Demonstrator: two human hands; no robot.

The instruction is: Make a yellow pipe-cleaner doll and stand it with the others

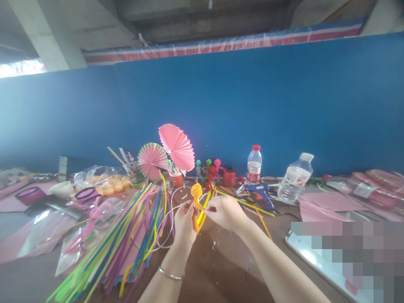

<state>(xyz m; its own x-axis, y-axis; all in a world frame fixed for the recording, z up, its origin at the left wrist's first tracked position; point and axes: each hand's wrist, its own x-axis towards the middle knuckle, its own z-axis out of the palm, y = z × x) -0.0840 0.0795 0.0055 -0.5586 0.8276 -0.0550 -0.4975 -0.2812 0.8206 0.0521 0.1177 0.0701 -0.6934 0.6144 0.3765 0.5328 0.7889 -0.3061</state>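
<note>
My left hand [184,222] is closed around the lower part of an orange and yellow pipe-cleaner figure [198,203] with a curled round head, held upright above the brown table [221,269]. My right hand [224,211] pinches the figure's yellow strands from the right side, fingers pressed together. A silver bangle [170,275] circles my left wrist. A large fan of loose pipe cleaners [126,235] in green, yellow, blue and purple lies just left of my hands.
Pink paper fans [176,146] stand in a cup behind. Small finished figures [210,168], a red spool [229,176], a blue glue gun [260,192] and two water bottles [254,165] sit farther back. Pink paper sheets [322,202] lie right; bags and pink scissors [94,214] left.
</note>
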